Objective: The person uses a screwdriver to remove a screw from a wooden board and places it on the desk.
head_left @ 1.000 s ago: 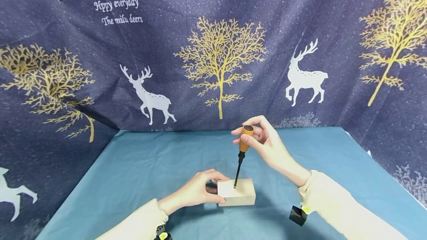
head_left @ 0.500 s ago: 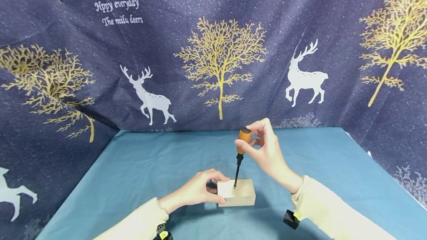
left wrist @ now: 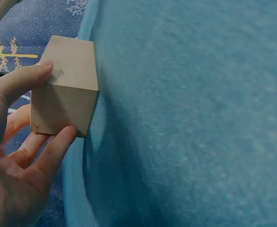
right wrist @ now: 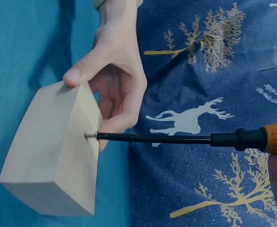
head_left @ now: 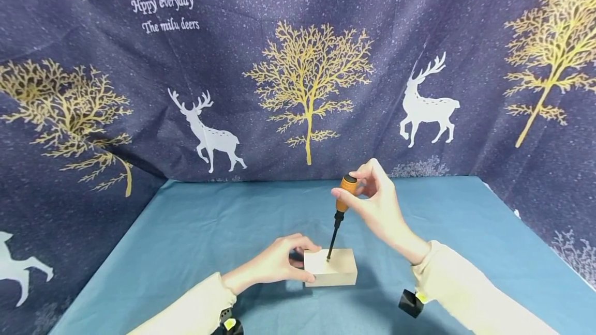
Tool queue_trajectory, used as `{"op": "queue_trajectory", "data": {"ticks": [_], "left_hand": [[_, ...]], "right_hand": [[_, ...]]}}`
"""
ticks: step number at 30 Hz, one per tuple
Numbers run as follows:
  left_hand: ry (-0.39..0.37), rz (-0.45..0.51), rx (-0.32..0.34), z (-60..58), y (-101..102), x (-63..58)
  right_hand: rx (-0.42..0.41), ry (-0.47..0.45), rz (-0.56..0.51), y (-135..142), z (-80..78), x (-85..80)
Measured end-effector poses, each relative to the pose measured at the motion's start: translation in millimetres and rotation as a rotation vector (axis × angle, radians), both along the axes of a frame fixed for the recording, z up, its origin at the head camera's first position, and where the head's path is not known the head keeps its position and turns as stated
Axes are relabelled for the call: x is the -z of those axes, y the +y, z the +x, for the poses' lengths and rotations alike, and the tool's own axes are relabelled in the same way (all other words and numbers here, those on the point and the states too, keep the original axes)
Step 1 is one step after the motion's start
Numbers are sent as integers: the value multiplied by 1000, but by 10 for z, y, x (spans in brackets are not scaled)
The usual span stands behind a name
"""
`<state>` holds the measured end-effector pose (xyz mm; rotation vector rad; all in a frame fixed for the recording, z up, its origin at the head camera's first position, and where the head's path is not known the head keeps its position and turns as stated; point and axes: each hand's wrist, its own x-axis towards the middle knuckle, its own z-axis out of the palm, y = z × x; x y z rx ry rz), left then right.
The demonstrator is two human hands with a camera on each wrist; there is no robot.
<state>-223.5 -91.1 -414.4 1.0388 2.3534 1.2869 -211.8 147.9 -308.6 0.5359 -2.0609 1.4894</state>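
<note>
Left hand (head_left: 274,263): thumb and fingers grip the left end of the wooden block (head_left: 335,277). Block: on the blue cloth (head_left: 195,242), long axis running left to right. Screw (right wrist: 90,135): standing out of the block's top face. Screwdriver (head_left: 339,216): above the block, tip down at the screw, long axis steep, orange handle (head_left: 347,185) leaning right. Right hand (head_left: 381,204): above the block, toward its right, thumb and fingers holding the handle.

My head view is bright, almost washing out the top of the pale rectangular wooden block (head_left: 332,272); soft shadows fall across the matte blue cloth (head_left: 186,252). My wrist views look dimmer.
</note>
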Motion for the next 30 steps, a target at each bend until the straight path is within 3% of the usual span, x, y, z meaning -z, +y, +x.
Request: {"op": "queue_trajectory", "data": {"ticks": [10,18,21,26,30], "left_hand": [[-18,-8,0,-13,15,-15],[-26,-3,3,-7,20,-28],[-23,-2,2,-5,15,-26],[-23,-3,0,0,8,-20],[-18,-2,-3,1,12,-13]], "right_hand": [[-179,-82,-79,96,-76,-32],[-548,-174,-87,264,-155,-40],[-621,-175,-48,305,-167,-23],[-666,-142,-76,263,-128,22],[-519,-149,-130,178,-83,60]]}}
